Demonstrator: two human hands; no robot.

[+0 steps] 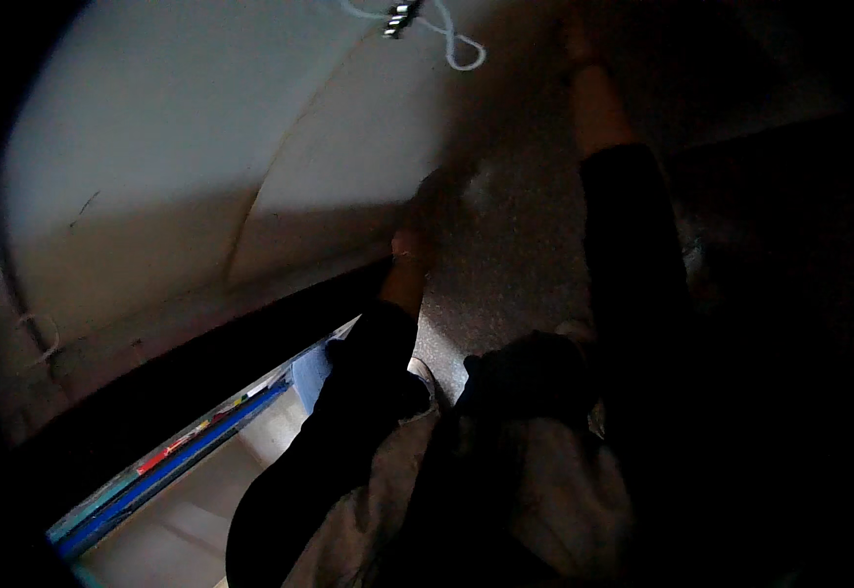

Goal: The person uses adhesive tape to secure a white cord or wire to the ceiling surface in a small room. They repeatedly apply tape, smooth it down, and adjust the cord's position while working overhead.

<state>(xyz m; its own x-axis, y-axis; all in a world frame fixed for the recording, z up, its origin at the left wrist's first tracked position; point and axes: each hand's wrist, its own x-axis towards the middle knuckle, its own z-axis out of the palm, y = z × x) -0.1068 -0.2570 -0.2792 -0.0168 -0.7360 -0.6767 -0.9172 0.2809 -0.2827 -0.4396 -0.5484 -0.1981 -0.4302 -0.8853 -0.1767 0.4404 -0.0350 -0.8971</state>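
My left hand [409, 247] reaches forward from a dark sleeve, beside the lower part of a pale wall-like surface [182, 108]. Deep shadow swallows its fingers, so I cannot make out whether it holds anything. Farther forward and to the right, my right hand [576, 44] stretches to the top of the view. Its fingers also fade into the dark, and what they touch is hidden. Speckled dark floor [510, 255] lies between the two forearms. Nearest the hands at the top, a white looped cord [466, 61] hangs by a dark piece with bright bands [400, 20].
A black band [211, 367] runs along the foot of the pale surface. At lower left lie a long blue strip [167, 475], a red item [155, 461] and a light blue piece [311, 377]. My shoe [421, 376] shows by my left knee. The right side is nearly black.
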